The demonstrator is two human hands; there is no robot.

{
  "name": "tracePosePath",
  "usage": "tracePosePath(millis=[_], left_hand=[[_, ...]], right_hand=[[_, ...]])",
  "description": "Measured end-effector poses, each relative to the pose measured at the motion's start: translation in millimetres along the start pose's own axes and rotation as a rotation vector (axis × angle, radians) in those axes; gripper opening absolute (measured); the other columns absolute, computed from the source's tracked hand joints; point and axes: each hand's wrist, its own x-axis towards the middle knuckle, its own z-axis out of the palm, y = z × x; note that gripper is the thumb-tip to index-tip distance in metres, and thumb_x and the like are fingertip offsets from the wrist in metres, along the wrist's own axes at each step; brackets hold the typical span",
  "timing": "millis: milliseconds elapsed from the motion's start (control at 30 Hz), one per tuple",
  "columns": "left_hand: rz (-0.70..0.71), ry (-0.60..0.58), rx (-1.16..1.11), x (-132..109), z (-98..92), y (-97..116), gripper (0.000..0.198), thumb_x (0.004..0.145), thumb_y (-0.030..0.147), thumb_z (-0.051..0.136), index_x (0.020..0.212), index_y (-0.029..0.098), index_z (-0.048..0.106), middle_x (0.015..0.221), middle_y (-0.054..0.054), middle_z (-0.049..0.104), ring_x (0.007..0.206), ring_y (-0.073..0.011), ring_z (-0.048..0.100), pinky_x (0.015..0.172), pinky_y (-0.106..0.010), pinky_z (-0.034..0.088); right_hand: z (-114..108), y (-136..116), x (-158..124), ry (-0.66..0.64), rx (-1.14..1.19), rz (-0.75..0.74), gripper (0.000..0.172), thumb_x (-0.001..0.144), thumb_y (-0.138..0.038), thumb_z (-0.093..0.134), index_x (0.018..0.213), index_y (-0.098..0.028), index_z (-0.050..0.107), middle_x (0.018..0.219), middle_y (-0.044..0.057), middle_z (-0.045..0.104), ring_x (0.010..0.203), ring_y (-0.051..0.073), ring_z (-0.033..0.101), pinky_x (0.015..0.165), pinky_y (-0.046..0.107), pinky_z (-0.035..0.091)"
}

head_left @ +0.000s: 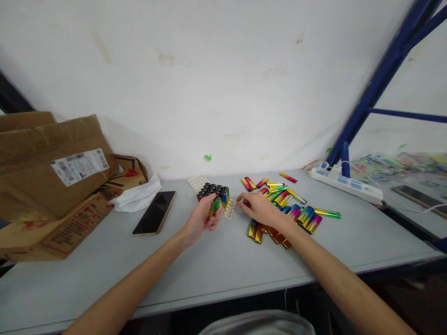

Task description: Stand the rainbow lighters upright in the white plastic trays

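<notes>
My left hand (204,214) is wrapped round a shiny green and gold lighter (214,208), which stands roughly upright in the fist. Just behind it, a group of dark-topped lighters (211,188) stands packed together in a pale tray with rows of holes (229,209). Part of that tray is hidden by the lighters and my left hand. To the right of the tray, my right hand (256,207) hovers with loosely bent fingers, and nothing shows between them. Under and beyond the right forearm lies a loose pile of metallic rainbow-coloured lighters (305,216).
A phone (155,212) lies left of the tray, beside a crumpled white bag (138,194). Cardboard boxes (45,163) crowd the table's left end. On the right are a white power strip (345,185) and a blue metal frame (370,97). A white wall (223,93) rises behind the table.
</notes>
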Motion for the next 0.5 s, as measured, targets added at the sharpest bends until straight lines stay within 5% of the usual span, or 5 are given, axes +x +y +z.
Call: tracePosePath(millis=[500], left_hand=[[-0.005, 0.086, 0.061, 6.4, -5.4, -3.2, 0.033, 0.084, 0.047, 0.043, 0.065, 0.020, 0.042, 0.057, 0.008, 0.027, 0.044, -0.0057, 0.019, 0.041, -0.017, 0.018]], right_hand=[[1.7, 2.7, 0.4, -0.015, -0.027, 0.005, 0.017, 0.102, -0.022, 0.057, 0.109, -0.014, 0.070, 0.074, 0.003, 0.070, 0.068, 0.016, 0.061, 0.067, 0.026, 0.037]])
